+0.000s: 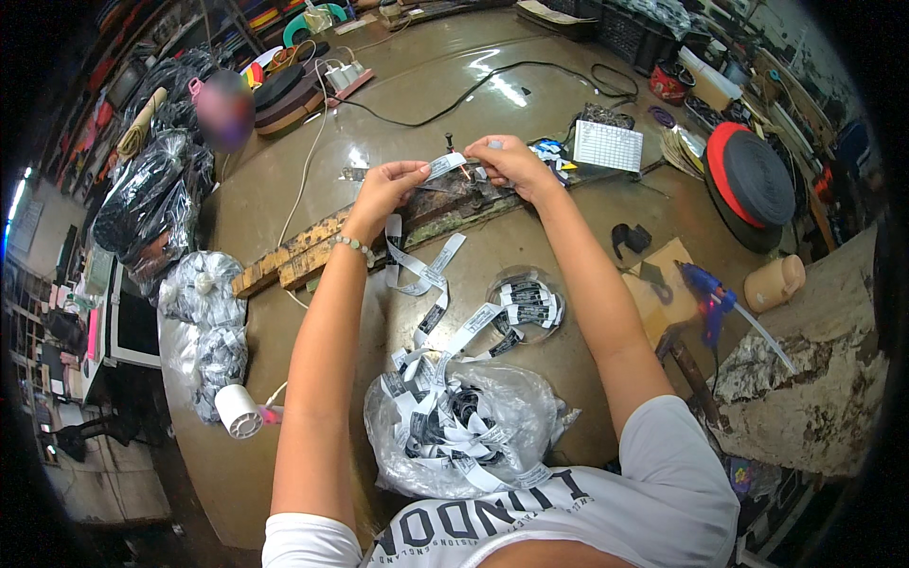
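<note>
A white printed label strip [445,167] is stretched between my hands above a worn wooden bar. My left hand [396,182] pinches its left end, with the thumb along the edge. My right hand [512,168] is closed at the other end, fingertips pressed together; a small orange glint shows just beneath them. From below my left hand a longer ribbon of labels [437,275] trails down the table. It runs to a clear plastic bag [383,445] full of tangled black-and-white labels, close to my body. A round clear container [561,322] beside the bag holds folded labels.
The wooden bar [312,241] lies slantwise across the brown table [426,85]. At right are a blue glue gun [705,289], a tan cup [775,282] and grey-and-red round rolls [753,175]. A white spool [239,411] and bagged goods [156,208] are left. Cables cross the far side.
</note>
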`<state>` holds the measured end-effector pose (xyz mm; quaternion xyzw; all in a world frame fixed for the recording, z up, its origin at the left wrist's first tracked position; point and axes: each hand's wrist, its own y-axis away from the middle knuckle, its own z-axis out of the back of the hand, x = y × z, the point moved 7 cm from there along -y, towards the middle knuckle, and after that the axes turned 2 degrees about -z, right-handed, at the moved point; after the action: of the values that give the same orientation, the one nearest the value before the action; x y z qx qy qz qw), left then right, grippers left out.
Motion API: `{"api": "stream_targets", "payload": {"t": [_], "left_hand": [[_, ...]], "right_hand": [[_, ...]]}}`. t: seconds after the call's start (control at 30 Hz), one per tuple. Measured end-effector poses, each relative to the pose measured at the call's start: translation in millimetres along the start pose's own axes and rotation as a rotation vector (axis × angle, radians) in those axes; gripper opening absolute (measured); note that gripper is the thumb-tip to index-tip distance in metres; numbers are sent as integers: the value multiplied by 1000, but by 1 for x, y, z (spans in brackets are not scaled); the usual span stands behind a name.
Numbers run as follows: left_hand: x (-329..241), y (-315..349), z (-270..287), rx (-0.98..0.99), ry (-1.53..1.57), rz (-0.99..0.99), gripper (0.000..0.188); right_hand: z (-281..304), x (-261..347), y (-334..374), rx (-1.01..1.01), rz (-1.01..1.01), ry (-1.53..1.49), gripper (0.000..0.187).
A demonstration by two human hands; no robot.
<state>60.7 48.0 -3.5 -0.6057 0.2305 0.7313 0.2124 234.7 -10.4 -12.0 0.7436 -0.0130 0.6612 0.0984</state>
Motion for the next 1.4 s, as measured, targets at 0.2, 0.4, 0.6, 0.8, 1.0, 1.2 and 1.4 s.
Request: {"api": "stream_targets", "payload": {"t": [0.2,0.4,0.6,0.8,1.0,1.2,1.4], "left_hand": [[2,-1,1,19,22,-8,24],[6,-5,2,19,-5,-25,26],[9,-8,2,6,-106,-29,26],[11,-7,1,3,-169,9,24],[-16,-1,4,-10,-6,-66,23],[-41,-4,-15,88,-39,-157,25],[-15,-5,7,49,-121,-9,23]], "right_hand": [[-4,2,1,16,29,59,15],[-2,0,-3,-22,68,144,15],[2,-4,-8,-66,166,298,14],[13,-16,-14,-68,117,319,15],[27,14,0,-199,144,278,26],[6,30,11,-42,174,182,24],[39,15,3,-78,93,163,20]]}}
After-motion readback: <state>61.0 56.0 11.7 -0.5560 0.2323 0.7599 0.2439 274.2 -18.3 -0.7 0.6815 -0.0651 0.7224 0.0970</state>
